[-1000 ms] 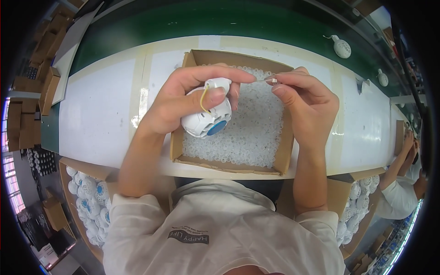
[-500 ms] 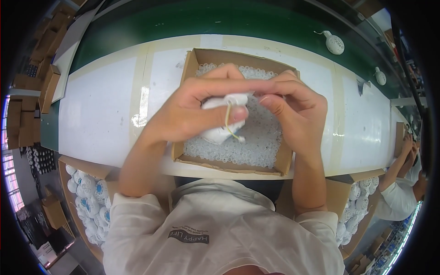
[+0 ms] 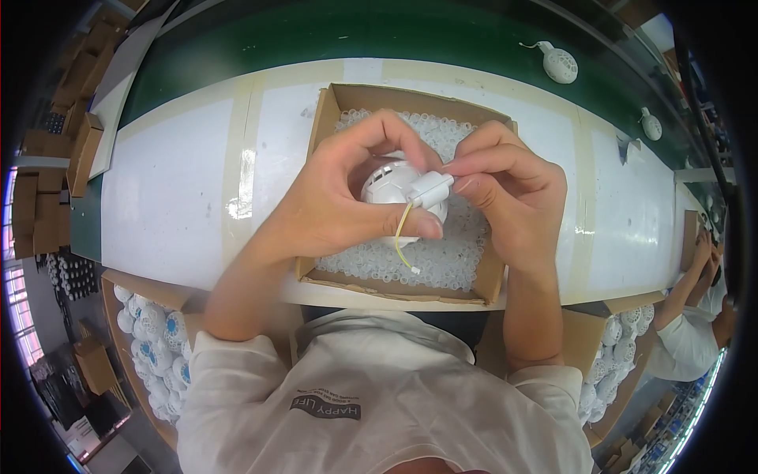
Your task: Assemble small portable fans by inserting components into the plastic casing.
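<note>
My left hand [image 3: 320, 193] is wrapped around a white, round plastic housing [image 3: 383, 183] with slots in its shell. A short cylindrical neck [image 3: 430, 189] sticks out of it toward the right. From the base of that neck hangs a thin yellow-and-white wire [image 3: 400, 241] ending in a small white connector. My right hand [image 3: 517, 193] is pinched at the neck's tip, thumb and fingers close together; whatever lies between them is too small to make out. Both hands are above a shallow cardboard box [image 3: 312, 272] filled with small clear plastic rings [image 3: 450, 257].
The box stands on a white worktop [image 3: 181, 189]. Beyond runs a green belt [image 3: 276, 43] carrying similar white housings [image 3: 560, 65]. Cartons of white housings sit low at my left [image 3: 150, 347] and right [image 3: 612, 355]. A co-worker's arm [image 3: 687, 276] is at far right.
The held housing has turned, so its slotted round body and neck now show more. My right fingertips have come to the neck's tip. Housings on the belt have shifted left.
</note>
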The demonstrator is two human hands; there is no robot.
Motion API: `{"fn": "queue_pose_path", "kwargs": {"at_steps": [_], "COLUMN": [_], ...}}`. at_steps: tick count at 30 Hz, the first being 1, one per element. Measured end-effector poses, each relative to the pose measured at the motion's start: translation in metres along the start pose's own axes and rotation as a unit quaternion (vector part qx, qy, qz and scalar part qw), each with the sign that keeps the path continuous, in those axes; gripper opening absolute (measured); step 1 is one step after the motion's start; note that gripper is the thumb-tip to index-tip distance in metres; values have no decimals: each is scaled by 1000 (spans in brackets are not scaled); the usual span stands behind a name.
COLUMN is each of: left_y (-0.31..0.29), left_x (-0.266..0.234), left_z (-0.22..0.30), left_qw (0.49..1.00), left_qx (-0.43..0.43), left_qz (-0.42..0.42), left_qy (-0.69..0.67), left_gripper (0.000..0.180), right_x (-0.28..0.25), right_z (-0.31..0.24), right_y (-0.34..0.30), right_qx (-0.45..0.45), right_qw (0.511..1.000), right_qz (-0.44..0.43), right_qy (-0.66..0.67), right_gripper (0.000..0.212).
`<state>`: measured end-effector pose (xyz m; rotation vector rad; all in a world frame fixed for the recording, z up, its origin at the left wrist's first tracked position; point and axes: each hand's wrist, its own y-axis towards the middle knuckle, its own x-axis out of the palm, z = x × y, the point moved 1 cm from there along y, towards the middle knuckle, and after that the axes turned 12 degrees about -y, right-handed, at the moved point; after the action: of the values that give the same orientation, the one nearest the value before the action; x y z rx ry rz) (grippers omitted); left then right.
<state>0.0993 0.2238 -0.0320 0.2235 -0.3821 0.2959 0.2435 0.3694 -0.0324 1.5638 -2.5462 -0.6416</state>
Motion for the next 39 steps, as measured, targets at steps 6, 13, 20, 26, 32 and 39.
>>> {"fn": "queue_pose_path", "kwargs": {"at_steps": [6,13,20,26,32,39], "left_y": [0,-7,-11,-11,-6,-22], "left_x": [-7,3,8,15,14,-9], "left_z": [-1,3,16,0,8,50], "left_qw": [995,979,919,962,967,983], "left_qx": [-49,-107,-263,-245,-250,-85], "left_qz": [-75,-64,-63,-20,-17,-61], "left_qy": [-35,-160,-285,-119,-45,153], "left_gripper": [40,32,30,34,33,31], "right_x": [4,6,-5,-7,-12,5], "right_z": [-3,-7,-4,-14,-7,-9], "right_y": [-1,-1,6,6,4,5], "right_qx": [18,101,-190,-188,-117,-14], "right_qw": [999,990,967,958,975,967], "right_qz": [7,5,2,-5,-51,-88], "right_qy": [43,97,-171,-216,-180,-240], "right_gripper": [13,15,20,23,25,27]}}
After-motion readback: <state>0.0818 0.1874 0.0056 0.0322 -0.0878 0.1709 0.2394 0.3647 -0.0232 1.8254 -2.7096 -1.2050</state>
